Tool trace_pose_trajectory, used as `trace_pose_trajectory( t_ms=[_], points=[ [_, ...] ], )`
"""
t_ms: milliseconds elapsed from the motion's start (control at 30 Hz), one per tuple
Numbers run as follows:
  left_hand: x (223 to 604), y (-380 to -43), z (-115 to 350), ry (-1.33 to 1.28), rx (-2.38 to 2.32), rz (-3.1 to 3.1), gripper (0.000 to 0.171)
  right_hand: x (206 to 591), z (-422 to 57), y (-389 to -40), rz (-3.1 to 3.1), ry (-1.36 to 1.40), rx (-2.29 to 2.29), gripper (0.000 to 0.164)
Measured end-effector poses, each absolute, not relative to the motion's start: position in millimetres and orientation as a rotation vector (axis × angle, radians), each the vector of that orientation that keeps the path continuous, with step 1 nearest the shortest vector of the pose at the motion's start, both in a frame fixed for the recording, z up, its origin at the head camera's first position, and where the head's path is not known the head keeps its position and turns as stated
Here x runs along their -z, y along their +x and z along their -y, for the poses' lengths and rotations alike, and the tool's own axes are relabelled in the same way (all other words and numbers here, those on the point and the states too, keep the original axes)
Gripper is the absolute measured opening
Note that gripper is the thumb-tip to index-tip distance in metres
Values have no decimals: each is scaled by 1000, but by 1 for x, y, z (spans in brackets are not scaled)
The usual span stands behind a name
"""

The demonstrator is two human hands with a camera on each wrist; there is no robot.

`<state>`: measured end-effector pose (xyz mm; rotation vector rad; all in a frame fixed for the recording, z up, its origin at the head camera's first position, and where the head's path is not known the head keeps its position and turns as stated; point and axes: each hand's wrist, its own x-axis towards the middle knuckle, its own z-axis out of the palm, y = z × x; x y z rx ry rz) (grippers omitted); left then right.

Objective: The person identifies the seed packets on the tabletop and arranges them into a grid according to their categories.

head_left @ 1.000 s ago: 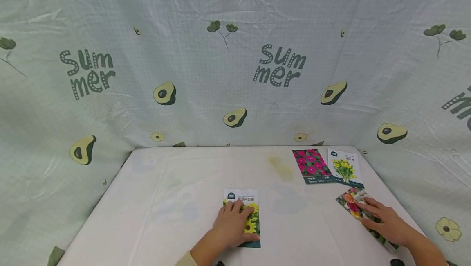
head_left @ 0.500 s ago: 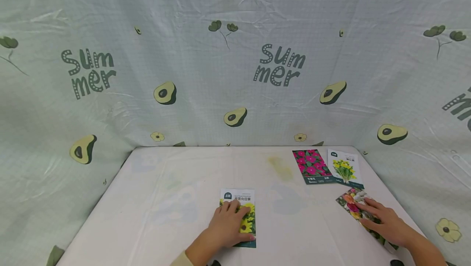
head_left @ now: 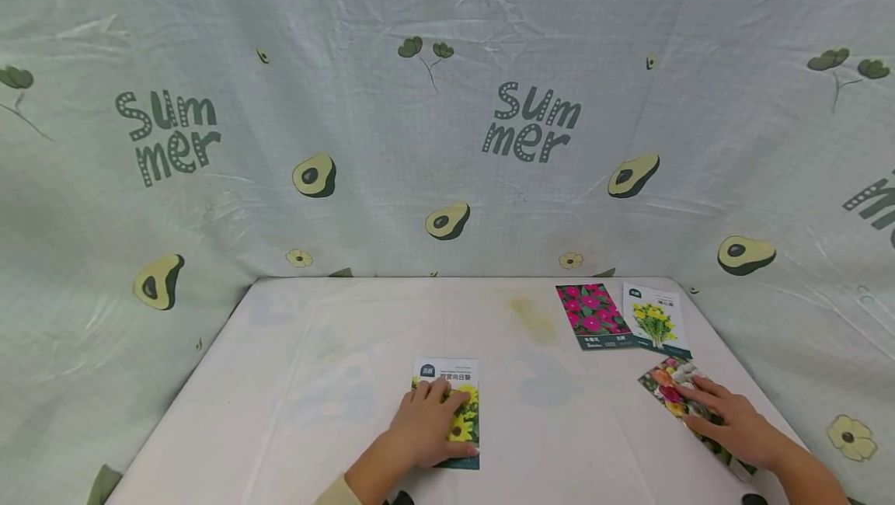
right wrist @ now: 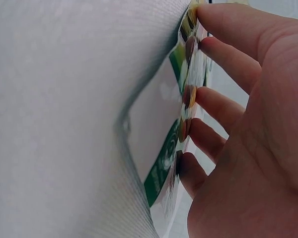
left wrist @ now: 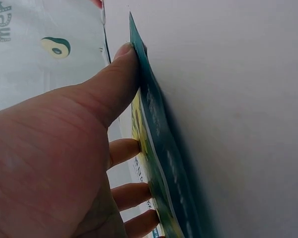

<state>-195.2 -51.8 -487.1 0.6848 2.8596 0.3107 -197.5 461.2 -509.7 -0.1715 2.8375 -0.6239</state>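
A seed packet with yellow sunflowers (head_left: pixel 461 430) lies flat near the front middle of the white table. My left hand (head_left: pixel 423 426) rests on it with fingers spread, and covers part of its picture. In the left wrist view the thumb and fingertips touch the face of this sunflower packet (left wrist: pixel 164 158). At the right, my right hand (head_left: pixel 730 423) lies over a slanted packet with multicoloured blooms (head_left: pixel 664 382). The right wrist view shows the fingertips on the printed face of that multicoloured packet (right wrist: pixel 154 114), whose edge bulges up from the surface.
Behind the right hand lie a packet with pink flowers (head_left: pixel 593 312) and a white packet with yellow flowers (head_left: pixel 653 318), overlapping at their edges. A pale printed curtain (head_left: pixel 377 132) closes off the back and both sides of the table (head_left: pixel 280 381).
The left hand and the sunflower packet under it have slid a little to the left. My right hand and the other packets have stayed in place.
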Motion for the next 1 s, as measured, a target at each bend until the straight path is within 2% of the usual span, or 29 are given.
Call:
trace_pose_trajectory(
  t_ms=[600,1000],
  points=[
    [491,-198,61,669,-338,-2863,81,513,-464,-198,-2840,-185,643,66],
    [495,-200,62,675,-330,-2871,82,500,-461,-202,-2844,-248,488,65]
  ],
)
